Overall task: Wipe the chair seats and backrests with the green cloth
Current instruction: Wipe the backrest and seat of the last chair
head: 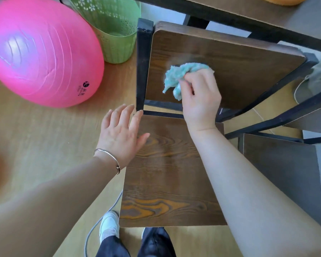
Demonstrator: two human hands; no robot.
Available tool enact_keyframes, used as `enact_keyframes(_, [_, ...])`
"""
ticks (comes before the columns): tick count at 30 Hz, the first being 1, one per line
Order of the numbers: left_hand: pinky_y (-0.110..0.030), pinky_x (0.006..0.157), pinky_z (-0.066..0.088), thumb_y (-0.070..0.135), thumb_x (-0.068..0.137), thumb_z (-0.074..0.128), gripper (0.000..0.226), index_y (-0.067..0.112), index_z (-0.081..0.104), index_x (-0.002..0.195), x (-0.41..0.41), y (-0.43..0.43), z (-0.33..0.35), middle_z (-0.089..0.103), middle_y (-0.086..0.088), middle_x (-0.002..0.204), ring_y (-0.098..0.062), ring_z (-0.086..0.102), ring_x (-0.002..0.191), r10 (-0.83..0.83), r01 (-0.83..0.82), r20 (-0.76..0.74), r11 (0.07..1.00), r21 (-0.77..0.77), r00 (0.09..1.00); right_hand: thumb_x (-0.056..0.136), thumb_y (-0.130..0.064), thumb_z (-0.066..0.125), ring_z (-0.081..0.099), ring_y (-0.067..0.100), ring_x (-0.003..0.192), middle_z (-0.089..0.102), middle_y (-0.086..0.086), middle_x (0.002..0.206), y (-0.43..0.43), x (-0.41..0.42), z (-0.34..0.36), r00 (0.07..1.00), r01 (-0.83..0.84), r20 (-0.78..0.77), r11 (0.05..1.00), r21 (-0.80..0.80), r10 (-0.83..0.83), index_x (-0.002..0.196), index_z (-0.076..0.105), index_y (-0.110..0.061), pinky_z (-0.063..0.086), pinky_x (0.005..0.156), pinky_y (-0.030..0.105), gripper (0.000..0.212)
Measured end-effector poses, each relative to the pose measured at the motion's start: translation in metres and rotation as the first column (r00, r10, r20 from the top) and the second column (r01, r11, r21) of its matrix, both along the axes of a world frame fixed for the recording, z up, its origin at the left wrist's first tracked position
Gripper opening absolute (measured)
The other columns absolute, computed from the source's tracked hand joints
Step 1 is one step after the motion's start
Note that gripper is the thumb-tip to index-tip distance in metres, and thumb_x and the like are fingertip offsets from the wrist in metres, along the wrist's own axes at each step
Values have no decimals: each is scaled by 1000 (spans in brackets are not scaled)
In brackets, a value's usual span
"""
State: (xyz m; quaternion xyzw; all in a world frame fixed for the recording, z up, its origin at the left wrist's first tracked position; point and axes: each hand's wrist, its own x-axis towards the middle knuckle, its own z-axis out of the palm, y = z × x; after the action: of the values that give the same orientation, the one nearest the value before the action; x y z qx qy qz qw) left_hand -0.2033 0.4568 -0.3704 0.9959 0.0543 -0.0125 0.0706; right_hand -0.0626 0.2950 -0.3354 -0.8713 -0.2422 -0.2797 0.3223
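Green cloth (183,75) on dark backrest (245,71), wood floor (44,138)

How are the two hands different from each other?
The right hand grips the green cloth; the left hand holds nothing. The right hand's fingers are curled, the left hand's are straight and spread. The right hand is up at the backrest; the left hand is lower, by the back left corner of the seat. Only the left wrist wears a bracelet. Both hands are bare, without gloves.

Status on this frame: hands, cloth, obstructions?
Right hand grips green cloth on backrest. Left hand open at seat edge. Nothing blocks the backrest.
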Motion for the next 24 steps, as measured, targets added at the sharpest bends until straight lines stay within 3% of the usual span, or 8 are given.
enact_keyframes(3, [-54, 110, 28, 53, 93, 40, 61, 12, 46, 137, -3, 8, -2, 45, -15, 142, -37, 37, 134, 21, -21, 9, 1000, -7, 1000, 93, -11, 60, 60, 21, 84, 63, 10, 90, -1, -18, -53, 982, -26, -190, 986, -165, -6, 87, 68, -4, 54, 71, 29, 12])
enact_keyframes(8, [-54, 110, 27, 51, 93, 45, 59, 12, 44, 138, -12, 17, -7, 44, -15, 143, -37, 35, 135, 32, -32, -2, 999, -20, 999, 93, -9, 56, 58, 23, 82, 60, 7, 91, 4, -31, -92, 926, 48, -361, 982, -180, -112, 86, 66, -6, 53, 67, 38, 12])
enact_keyframes(11, [-55, 111, 27, 50, 91, 49, 60, 13, 44, 138, -19, 18, -9, 44, -15, 143, -37, 35, 136, 33, -33, -17, 999, -27, 999, 93, -9, 54, 58, 24, 83, 60, 8, 94, 8, -34, -94, 915, 56, -386, 984, -167, -117, 88, 66, -5, 52, 69, 34, 14])
enact_keyframes(15, [-55, 109, 29, 54, 92, 39, 62, 12, 44, 137, -27, 12, -4, 44, -15, 142, -37, 36, 134, 24, -24, -17, 999, -39, 1000, 93, -10, 57, 58, 22, 88, 61, 7, 97, 2, -39, -85, 913, 57, -390, 984, -167, -118, 91, 67, -6, 48, 72, 29, 12])
enact_keyframes(19, [-54, 109, 29, 55, 91, 35, 64, 12, 45, 137, -31, 2, 7, 45, -15, 142, -37, 36, 134, -16, 15, -22, 999, -34, 1000, 92, -12, 62, 58, 17, 84, 60, 4, 94, -13, -34, -48, 930, 160, -336, 987, 4, -150, 89, 67, -7, 48, 72, 26, 8])
enact_keyframes(24, [-54, 107, 30, 51, 92, 45, 59, 11, 48, 135, -28, -16, 21, 47, -15, 140, -37, 39, 133, -65, 67, 38, 997, -35, 997, 93, -27, 64, 57, 4, 85, 61, 0, 100, -49, -7, 19, 924, 302, -276, 948, 100, -265, 96, 64, -11, 43, 70, 4, 17])
